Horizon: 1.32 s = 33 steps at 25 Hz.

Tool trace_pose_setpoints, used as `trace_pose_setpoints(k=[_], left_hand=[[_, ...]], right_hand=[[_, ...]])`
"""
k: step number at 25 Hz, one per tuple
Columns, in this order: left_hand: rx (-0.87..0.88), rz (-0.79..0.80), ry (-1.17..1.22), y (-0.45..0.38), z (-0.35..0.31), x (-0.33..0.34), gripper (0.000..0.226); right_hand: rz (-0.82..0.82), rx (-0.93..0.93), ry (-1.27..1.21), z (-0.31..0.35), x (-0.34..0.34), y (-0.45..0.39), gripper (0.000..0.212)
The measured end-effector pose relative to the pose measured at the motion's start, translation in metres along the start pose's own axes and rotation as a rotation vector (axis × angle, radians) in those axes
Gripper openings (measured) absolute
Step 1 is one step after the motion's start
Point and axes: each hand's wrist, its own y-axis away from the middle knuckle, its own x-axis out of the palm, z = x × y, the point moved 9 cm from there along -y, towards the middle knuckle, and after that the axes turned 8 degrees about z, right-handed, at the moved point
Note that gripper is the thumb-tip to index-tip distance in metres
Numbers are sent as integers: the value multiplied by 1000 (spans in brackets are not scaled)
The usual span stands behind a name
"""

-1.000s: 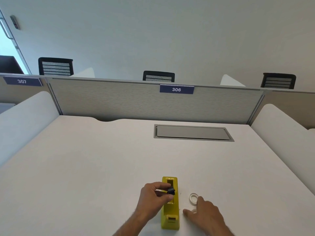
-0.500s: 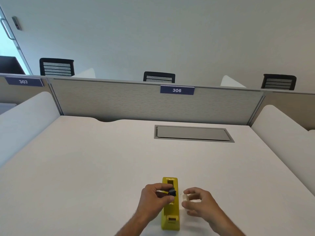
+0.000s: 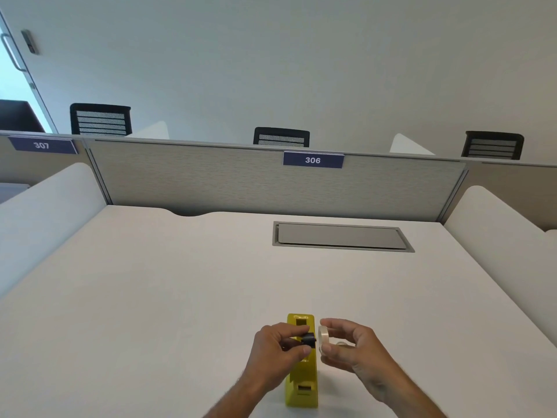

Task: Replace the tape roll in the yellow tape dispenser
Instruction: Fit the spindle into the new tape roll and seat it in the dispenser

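Lifted off the table since before, my right hand (image 3: 352,348) fingers pinch the small clear tape roll (image 3: 323,339) beside the black plastic spindle (image 3: 308,339) gripped in my left hand (image 3: 278,351) fingers, ready for threading.

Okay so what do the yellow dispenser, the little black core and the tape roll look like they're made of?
Yellow dispenser: probably moulded plastic, going by its even, opaque colour and soft sheen.
Black core, pinched in the left hand: likely hard plastic, dark and matte.
Tape roll, held in the right hand: pale, slightly translucent film, so probably clear adhesive tape.
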Motion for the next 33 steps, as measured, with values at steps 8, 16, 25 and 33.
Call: trace_pose_setpoints(k=[8, 16, 25, 33], left_hand=[[17, 12, 47, 2, -6, 1, 37], [42, -3, 53, 2, -9, -4, 39], [51, 10, 57, 2, -8, -2, 34], [60, 26, 5, -1, -1, -5, 48]], right_hand=[[93, -53, -38, 5, 12, -2, 45], [90, -89, -48, 6, 15, -3, 46], [86, -107, -4, 7, 21, -2, 50], [44, -117, 206, 2, 21, -8, 49]])
